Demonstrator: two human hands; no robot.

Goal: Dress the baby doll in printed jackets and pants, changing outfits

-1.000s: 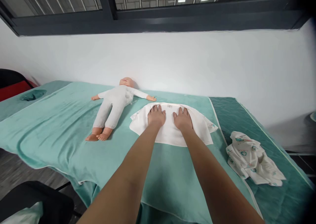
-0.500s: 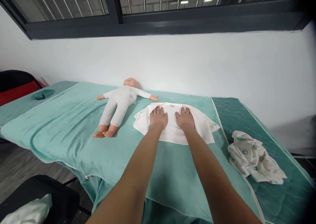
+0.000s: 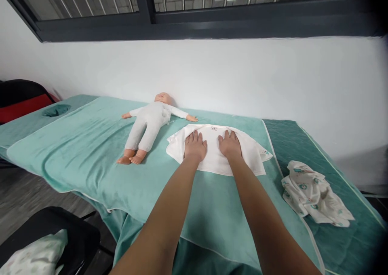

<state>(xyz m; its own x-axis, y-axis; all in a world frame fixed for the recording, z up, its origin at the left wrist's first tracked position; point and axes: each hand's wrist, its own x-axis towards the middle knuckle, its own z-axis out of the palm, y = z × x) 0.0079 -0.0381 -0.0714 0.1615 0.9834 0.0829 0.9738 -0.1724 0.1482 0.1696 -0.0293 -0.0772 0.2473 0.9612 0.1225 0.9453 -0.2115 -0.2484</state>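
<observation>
A white garment (image 3: 214, 155) is pressed by the left hand (image 3: 195, 147) and right hand (image 3: 230, 145), both spread flat; it is flanked by a doll (image 3: 150, 117) and crumpled printed cloth (image 3: 313, 194).

There are two hands, one left hand (image 3: 195, 147) and one right hand (image 3: 230, 147), one doll (image 3: 151, 116), one white shirt (image 3: 214, 153), two patterned cloths (image 3: 315, 194), one window (image 3: 242, 22).

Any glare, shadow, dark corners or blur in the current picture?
Head view throughout: bright patches show in the window; blackness eats into both right-hand corners; a soft shadow lies on the sheet; left hand, right hand and white garment look fairly sharp.
</observation>
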